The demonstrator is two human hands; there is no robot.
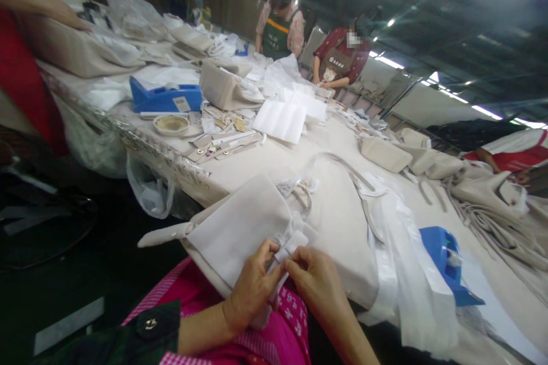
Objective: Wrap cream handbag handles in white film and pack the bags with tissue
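A beige bag [215, 280] rests at the table's near edge, against the pink apron, with a white sheet [244, 228] lying over its side. From its left end sticks out a strap [166, 234] in clear wrapping. At the bag's right side, my left hand [250, 282] pinches a white wrapping strip [293, 244] between thumb and fingers. Close against it, my right hand [314, 276] has its fingertips closed on the same strip. What lies under the strip is hidden. Just beyond, a ring-shaped handle part [303, 197] shows through clear plastic.
Blue tape dispensers [166, 97] [447, 265] stand at left and right. White plastic sleeves [411, 274] hang over the near edge. Foam sheets [280, 120], a round dish [171, 124], tags and more beige bags [385, 153] cover the table. Several co-workers [280, 23] stand around it.
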